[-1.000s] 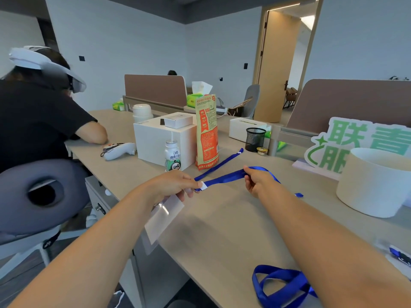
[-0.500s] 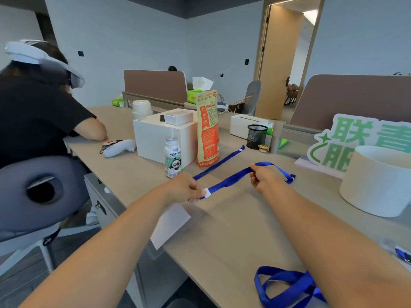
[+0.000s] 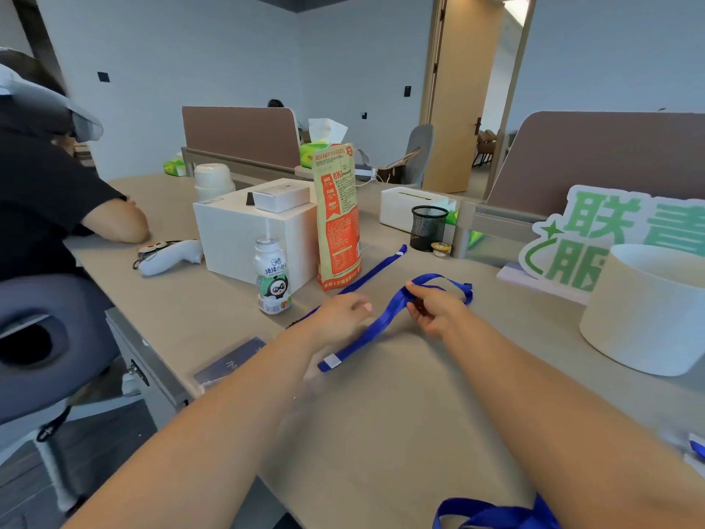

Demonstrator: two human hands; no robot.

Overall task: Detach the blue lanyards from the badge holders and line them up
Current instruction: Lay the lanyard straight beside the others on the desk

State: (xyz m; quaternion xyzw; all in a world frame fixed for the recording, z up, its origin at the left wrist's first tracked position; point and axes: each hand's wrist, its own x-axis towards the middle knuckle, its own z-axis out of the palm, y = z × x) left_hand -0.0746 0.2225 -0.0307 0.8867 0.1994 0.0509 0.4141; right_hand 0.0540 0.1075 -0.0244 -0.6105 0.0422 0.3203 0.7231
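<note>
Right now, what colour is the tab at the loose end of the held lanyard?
White tab on the blue lanyard the right hand holds; head view.

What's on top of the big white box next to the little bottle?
A smaller white box lies on the big white box, with a small dark thing beside it. Both boxes are closed, so what is inside them cannot be seen.

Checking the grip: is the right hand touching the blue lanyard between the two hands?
Touching. The head view shows the right hand pinching the blue lanyard near its loop, fingers curled round the strap.
</note>
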